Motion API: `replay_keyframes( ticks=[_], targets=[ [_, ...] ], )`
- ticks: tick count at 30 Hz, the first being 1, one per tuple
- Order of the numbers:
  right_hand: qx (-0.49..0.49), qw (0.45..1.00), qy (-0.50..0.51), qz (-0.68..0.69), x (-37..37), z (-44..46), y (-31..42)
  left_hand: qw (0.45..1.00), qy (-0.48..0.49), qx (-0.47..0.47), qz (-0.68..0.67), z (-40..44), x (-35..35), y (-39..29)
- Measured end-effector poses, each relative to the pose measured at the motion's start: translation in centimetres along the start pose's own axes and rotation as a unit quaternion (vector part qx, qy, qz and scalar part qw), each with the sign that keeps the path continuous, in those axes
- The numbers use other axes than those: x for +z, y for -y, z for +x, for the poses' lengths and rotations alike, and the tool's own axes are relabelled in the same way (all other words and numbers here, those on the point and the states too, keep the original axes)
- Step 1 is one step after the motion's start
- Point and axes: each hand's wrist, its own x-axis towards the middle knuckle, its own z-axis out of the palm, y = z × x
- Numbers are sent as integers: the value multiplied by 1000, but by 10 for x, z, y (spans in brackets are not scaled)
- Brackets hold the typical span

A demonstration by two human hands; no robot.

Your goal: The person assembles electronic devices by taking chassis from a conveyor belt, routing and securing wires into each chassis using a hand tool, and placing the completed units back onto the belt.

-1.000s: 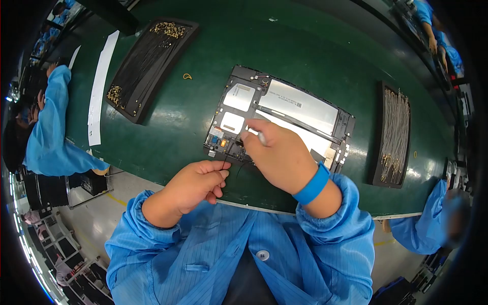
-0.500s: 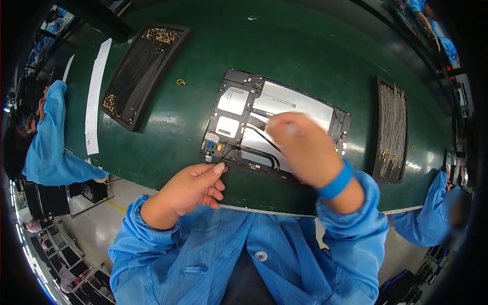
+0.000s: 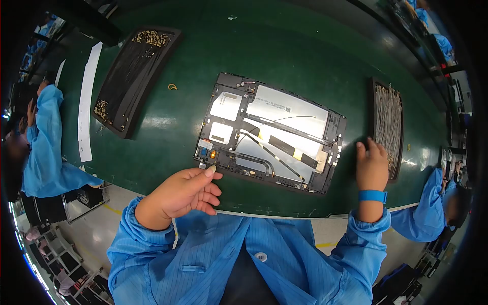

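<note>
An opened tablet [image 3: 223, 109] lies on the green table with its inside up, showing silver battery cells [image 3: 284, 104], black flat cables and small boards. A thin black wire [image 3: 290, 118] curves loosely over the batteries. My left hand [image 3: 189, 192] is at the tablet's lower left corner, thumb tip at the edge, fingers loosely curled and apart, holding nothing visible. Over on the right, my right hand [image 3: 372, 165], with a blue wristband, is at the near left edge of a dark tray of grey cables [image 3: 387, 119]. Its fingers are spread, with nothing visible in them.
At the left stands a black tray [image 3: 133, 84] of black cables with gold-coloured ends. Beside it lies a long white strip [image 3: 89, 107]. A yellow rubber band [image 3: 172, 87] is on the table. People in blue sleeves [image 3: 48, 147] sit at both sides.
My right hand has moved right, off the tablet to the grey-cable tray, uncovering the batteries and the thin wire. My left hand stays at the tablet's corner.
</note>
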Motion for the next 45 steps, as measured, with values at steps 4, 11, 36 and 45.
replay_keyframes(
  ticks=[4,11,36,45],
  targets=[
    [51,995,48,67,-1,11,-14,1000,2,5,-2,-1,0,0],
    [123,990,65,-6,0,16,-53,1000,3,-1,5,-1,1,-1],
    [237,965,-23,110,-6,-1,-56,996,-34,13,83,-3,13,0],
    [228,966,-57,112,1,-2,-59,994,-56,28,92,-4,16,3]
  ],
)
